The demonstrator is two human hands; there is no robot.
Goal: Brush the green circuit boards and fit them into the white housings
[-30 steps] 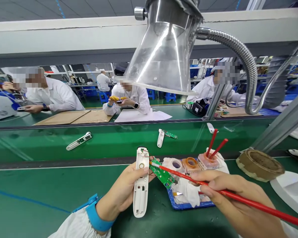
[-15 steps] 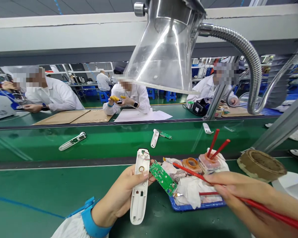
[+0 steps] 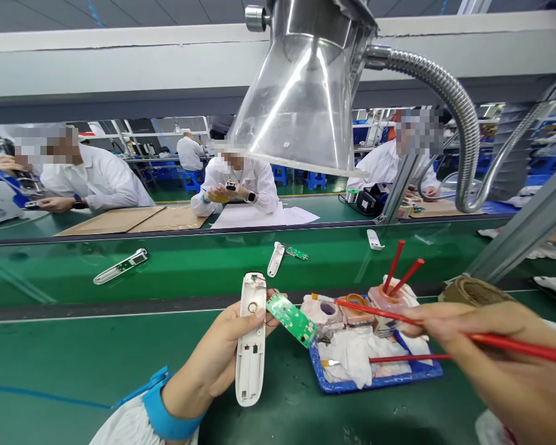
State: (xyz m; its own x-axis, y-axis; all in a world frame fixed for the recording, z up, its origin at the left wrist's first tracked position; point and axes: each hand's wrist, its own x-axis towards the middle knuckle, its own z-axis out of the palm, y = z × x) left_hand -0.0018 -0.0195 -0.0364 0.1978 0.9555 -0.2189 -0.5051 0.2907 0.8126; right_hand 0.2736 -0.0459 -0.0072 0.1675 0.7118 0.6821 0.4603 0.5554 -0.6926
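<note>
My left hand (image 3: 222, 343) is closed around a long white plastic housing (image 3: 251, 346), held upright with its hollow inner side facing me. Thin wires run from the housing's top to a green circuit board (image 3: 291, 316), which slants out to the right past my fingertips. My right hand (image 3: 495, 352) pinches a red-handled brush (image 3: 375, 311) like a pen. The brush tip points left, above the tray and just right of the board, apart from it. A second red-handled brush (image 3: 398, 358) rests across white cloth (image 3: 352, 352) in the blue tray (image 3: 375, 386).
Small jars (image 3: 352, 307) and a pink bottle with red sticks (image 3: 389, 303) stand in the tray. A tape roll (image 3: 467, 292) lies to the right. The green belt (image 3: 213, 259) carries several housings. Overhead hangs a clear lamp-shaped hood (image 3: 301, 105). Co-workers (image 3: 241, 179) sit opposite.
The housing and board have moved slightly left and up, and the board tilts differently to the light. My right hand rose a little with the brush. Parts on the belt shifted left.
</note>
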